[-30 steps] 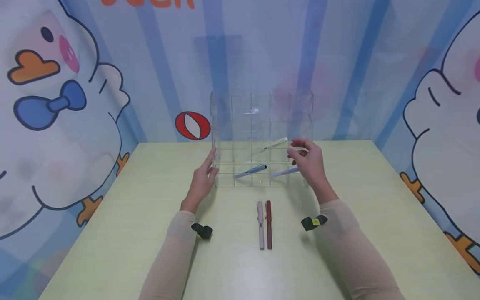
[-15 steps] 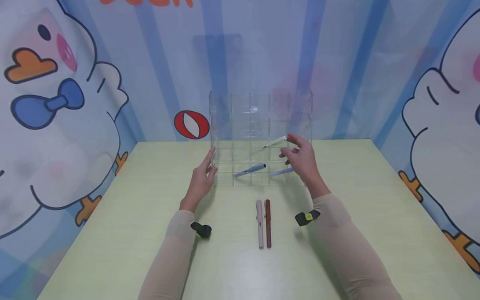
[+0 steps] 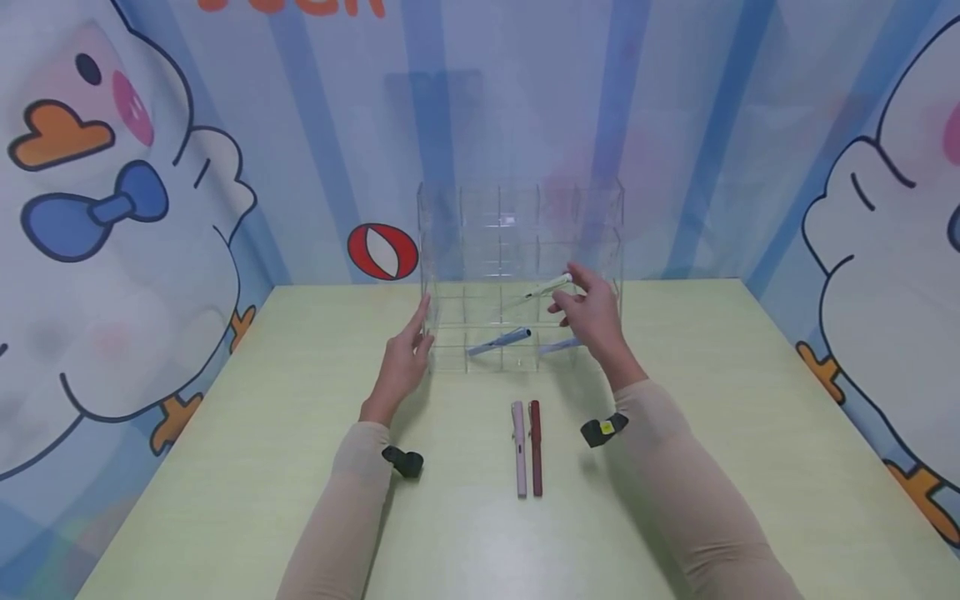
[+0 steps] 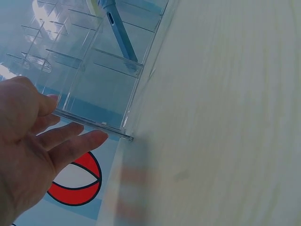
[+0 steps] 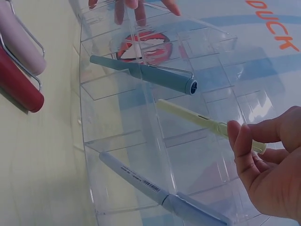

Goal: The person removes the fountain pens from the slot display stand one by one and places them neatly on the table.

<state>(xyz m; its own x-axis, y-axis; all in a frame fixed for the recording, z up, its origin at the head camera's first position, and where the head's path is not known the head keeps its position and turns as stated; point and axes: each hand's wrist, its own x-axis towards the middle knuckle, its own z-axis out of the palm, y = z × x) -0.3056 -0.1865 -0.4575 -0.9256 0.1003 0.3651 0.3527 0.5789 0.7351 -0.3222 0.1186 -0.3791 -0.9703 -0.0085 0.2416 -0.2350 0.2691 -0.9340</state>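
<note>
A clear acrylic rack (image 3: 520,360) with several compartments stands at the back of the table. My left hand (image 3: 402,367) rests against its left side, fingers extended along the edge, as the left wrist view also shows. My right hand (image 3: 596,321) has thumb and index finger at the cap end of a light green pen (image 5: 188,115) slanting out of the rack, pinching it in the right wrist view. Lower in the rack lean a blue pen (image 3: 501,342) and a lavender-blue pen (image 5: 141,181), the latter partly covered by the right hand in the head view.
A pale pink pen (image 3: 520,450) and a dark red pen (image 3: 536,450) lie side by side on the pale table (image 3: 465,542) in front of the rack. Close behind the rack hangs a printed backdrop (image 3: 315,167) with cartoon ducks.
My right hand has moved left, from beside the light green pen's cap end to around it. The left hand stays at the rack's side, and the pens keep their places.
</note>
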